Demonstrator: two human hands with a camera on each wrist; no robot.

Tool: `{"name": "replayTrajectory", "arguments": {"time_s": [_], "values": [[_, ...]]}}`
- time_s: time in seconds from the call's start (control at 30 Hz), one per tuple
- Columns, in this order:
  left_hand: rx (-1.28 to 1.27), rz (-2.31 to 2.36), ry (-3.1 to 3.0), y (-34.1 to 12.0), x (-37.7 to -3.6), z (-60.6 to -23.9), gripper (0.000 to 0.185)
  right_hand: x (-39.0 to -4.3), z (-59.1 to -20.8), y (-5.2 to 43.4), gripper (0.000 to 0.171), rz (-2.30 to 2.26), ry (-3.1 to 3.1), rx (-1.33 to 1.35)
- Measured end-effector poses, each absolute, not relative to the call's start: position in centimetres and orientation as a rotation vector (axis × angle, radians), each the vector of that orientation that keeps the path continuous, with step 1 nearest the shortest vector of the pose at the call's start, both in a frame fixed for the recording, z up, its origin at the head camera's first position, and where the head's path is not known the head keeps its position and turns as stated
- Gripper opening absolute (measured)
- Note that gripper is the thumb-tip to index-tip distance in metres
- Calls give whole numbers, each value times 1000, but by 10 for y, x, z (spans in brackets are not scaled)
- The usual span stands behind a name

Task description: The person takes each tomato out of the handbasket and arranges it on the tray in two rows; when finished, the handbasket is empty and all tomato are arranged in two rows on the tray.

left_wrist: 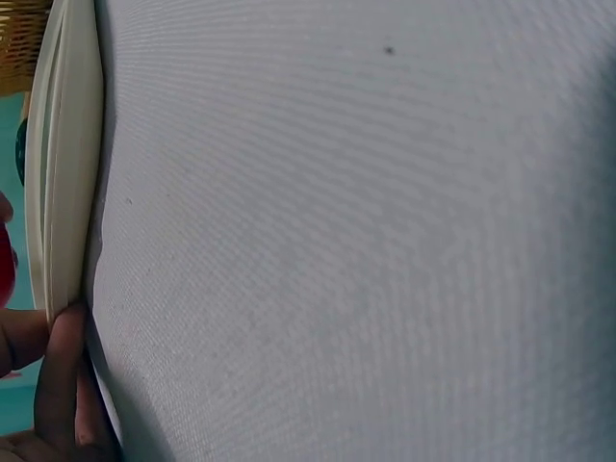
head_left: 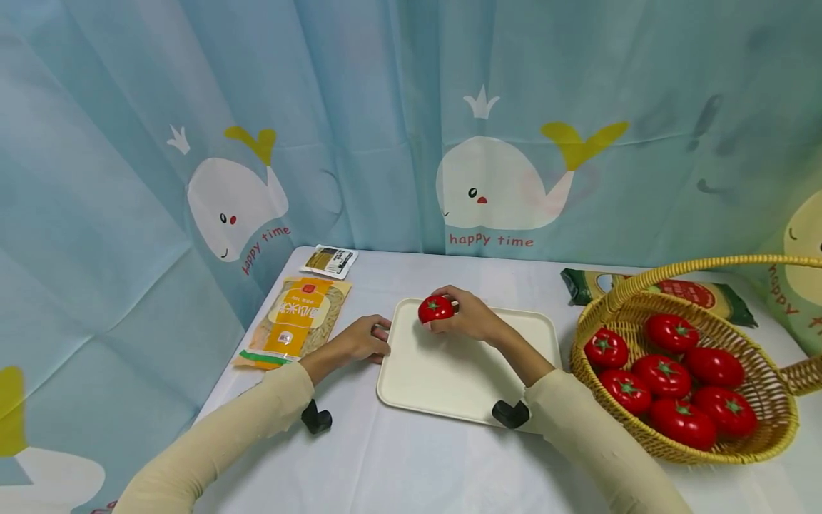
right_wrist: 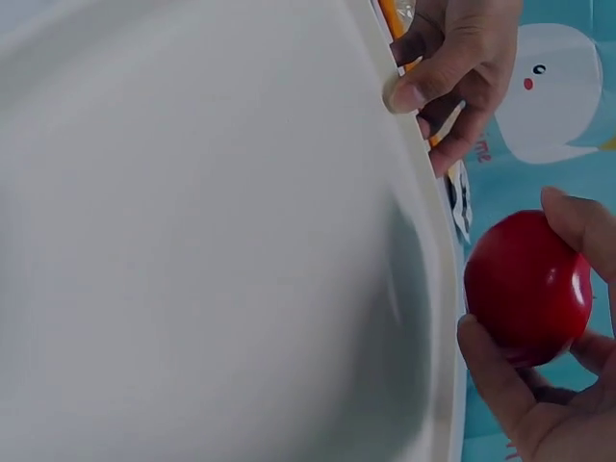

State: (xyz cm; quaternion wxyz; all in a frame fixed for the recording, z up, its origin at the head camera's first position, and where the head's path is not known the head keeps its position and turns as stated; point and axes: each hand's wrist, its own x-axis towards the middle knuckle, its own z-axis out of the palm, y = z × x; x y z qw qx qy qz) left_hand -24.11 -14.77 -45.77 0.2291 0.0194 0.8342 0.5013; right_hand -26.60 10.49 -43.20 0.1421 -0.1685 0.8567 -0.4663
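Now my right hand (head_left: 469, 318) holds a red tomato (head_left: 436, 309) over the far left corner of the cream tray (head_left: 449, 378). My fingers are curled around it from the side and from behind, and the thumb closes on the near side, so the tomato sits firmly in my grip. In the right wrist view the tomato (right_wrist: 527, 287) is just beyond the rim of the tray (right_wrist: 192, 241); whether it touches the tray surface or hangs slightly above it, I cannot tell from these views.

My left hand (head_left: 359, 341) is at the left edge of the tray. The fingers are bent and they pinch the rim: the right wrist view shows the thumb on top of the edge and the other fingers (right_wrist: 452, 58) under it. In the left wrist view I see only a small part of my fingers (left_wrist: 58, 385) against the tray edge (left_wrist: 63, 164), with the white tablecloth (left_wrist: 366, 241) filling the rest.

To the right of the tray stands a wicker basket (head_left: 764, 442) with several more tomatoes (head_left: 664, 375) inside, and a green packet (head_left: 713, 296) lies behind it. To the left of my left hand lies a yellow noodle bag (head_left: 297, 321), and a small sachet (head_left: 330, 260) lies farther back near the whale curtain (head_left: 501, 185).
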Motion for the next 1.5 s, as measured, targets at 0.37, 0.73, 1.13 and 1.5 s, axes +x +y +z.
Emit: {"name": "replayTrajectory", "arguments": {"time_s": [0.37,0.73,1.13,1.5], "values": [[34,1369,2300,-146,-242,-457,54,-272,-439,96,66,-1310,2527,-444],[11,1372,2297,-144,-242,-460,55,-277,-446,82,69,-1241,2595,-417],[8,1375,2298,-143,-243,-460,54,-284,-451,70,68,-1280,2652,-345],[-10,1359,2302,-145,-243,-459,54,-287,-455,59,63,-1333,2646,-297]]}}
